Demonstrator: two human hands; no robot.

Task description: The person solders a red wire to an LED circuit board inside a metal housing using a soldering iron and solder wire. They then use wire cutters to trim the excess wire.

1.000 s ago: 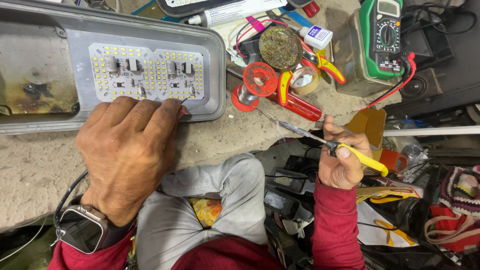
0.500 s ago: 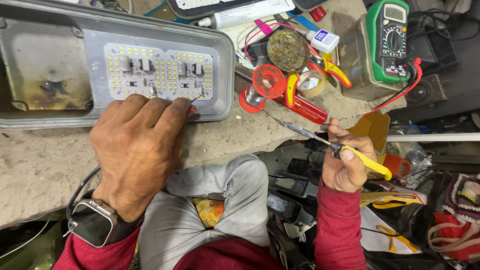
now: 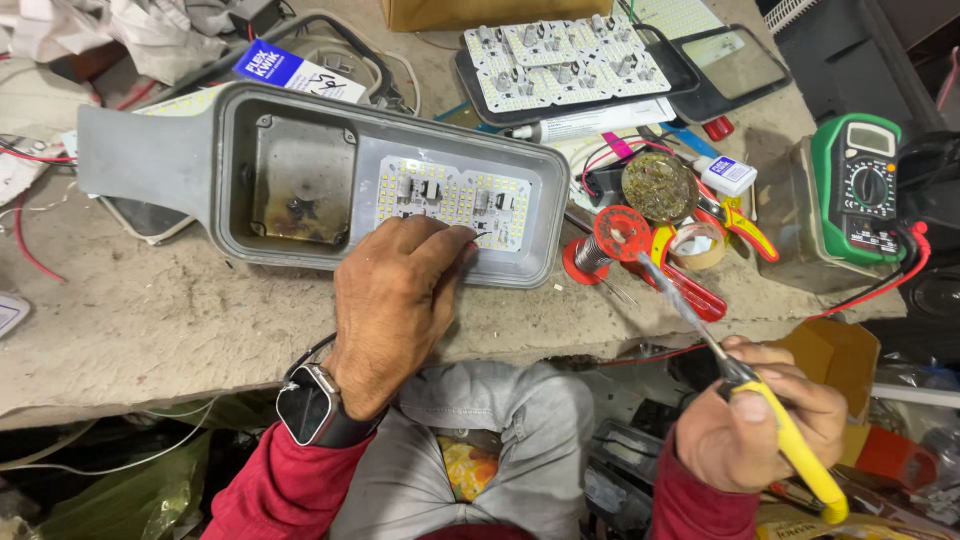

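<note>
View has pulled back; left hand (image 3: 395, 300) fingers still press flat on the lamp (image 3: 300, 180), right hand (image 3: 760, 415) grips a screwdriver (image 3: 740, 380).

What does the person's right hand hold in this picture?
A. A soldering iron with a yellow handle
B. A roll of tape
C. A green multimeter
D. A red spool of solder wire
A: the right hand grips the soldering iron with a yellow handle, its tip pointing up toward the bench.

Single head-worn view, looking steeply down, close over workbench (image 3: 150, 320) (lap below)
</note>
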